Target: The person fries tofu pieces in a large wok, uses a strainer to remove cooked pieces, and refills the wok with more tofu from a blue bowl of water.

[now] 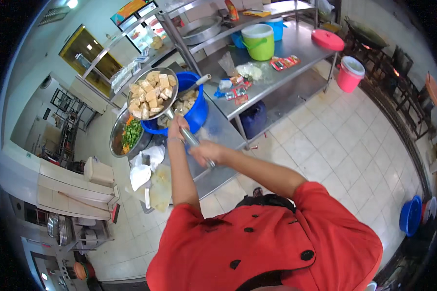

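Observation:
Both my hands grip the metal handle (189, 137) of a long-handled strainer. My left hand (177, 127) is close to the bowl end, and my right hand (205, 151) is nearer the handle's tip. Pale tan cubes (151, 92), perhaps tofu, fill the strainer's round bowl (175, 95). It is held above the left side of a blue plastic tub (200, 112). Inside the tub are pale chunks (185, 103) and a utensil with a light handle (204, 79). A steel bowl (113, 136) of chopped green leaves (132, 134) and orange shreds stands beside the tub.
White plastic bags (140, 176) and a white-handled knife (147, 198) lie at the table's near left. A steel table (276, 78) holds a lime-green bucket (258, 43) and several packets (236, 91). Flames show under a wok (366, 34) at far right, near a pink bucket (349, 78).

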Tool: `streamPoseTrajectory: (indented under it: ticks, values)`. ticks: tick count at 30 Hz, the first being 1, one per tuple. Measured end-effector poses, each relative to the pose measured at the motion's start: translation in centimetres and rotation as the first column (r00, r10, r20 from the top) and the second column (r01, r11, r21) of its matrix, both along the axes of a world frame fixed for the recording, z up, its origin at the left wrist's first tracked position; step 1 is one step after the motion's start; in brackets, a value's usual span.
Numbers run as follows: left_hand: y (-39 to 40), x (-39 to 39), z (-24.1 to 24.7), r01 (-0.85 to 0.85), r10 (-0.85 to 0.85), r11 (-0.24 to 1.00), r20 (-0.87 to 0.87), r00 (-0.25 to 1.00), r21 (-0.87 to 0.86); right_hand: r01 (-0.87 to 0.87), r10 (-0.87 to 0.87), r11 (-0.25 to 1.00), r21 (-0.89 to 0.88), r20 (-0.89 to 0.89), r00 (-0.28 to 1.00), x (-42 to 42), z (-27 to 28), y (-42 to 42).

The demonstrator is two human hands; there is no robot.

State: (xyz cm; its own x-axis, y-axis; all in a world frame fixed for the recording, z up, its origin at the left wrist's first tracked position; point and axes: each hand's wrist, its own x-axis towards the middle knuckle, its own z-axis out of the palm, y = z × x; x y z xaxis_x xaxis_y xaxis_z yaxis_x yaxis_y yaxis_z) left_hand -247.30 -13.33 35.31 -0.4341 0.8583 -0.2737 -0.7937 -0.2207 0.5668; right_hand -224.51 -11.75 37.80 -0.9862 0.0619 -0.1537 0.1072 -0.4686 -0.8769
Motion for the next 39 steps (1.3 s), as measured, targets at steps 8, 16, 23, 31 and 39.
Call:
streamPoseTrajectory:
  ticks: [8,16,23,31,39]
  values:
    - [2.2,13.2,1.5,-0.021,0.11,0.991,-0.721,0.684,0.131,0.677,0.528,0.369,0.637,-0.743,0.412,2.6,-5.4,5.7]
    - [2.6,25.3,1.5,0.244,-0.196,0.964,-0.332,0.923,0.108,0.213,-0.245,0.959,-0.185,-0.171,0.954,22.0,-0.5,-4.1]
    - [5.0,43.0,-0.2,0.636,-0.623,0.772,-0.186,0.76,0.011,0.611,-0.617,0.787,-0.091,-0.09,0.782,39.6,-2.3,-10.5]
    - [3.7,67.4,-4.7,0.941,-0.941,0.308,0.098,0.323,-0.141,0.944,-0.949,0.315,-0.102,-0.013,0.315,53.3,-6.9,-17.4]
    - [-4.8,91.2,-10.8,0.977,-0.993,-0.087,-0.067,-0.102,-0.193,0.991,-0.987,-0.133,0.01,0.093,-0.134,67.5,-11.6,-27.3]
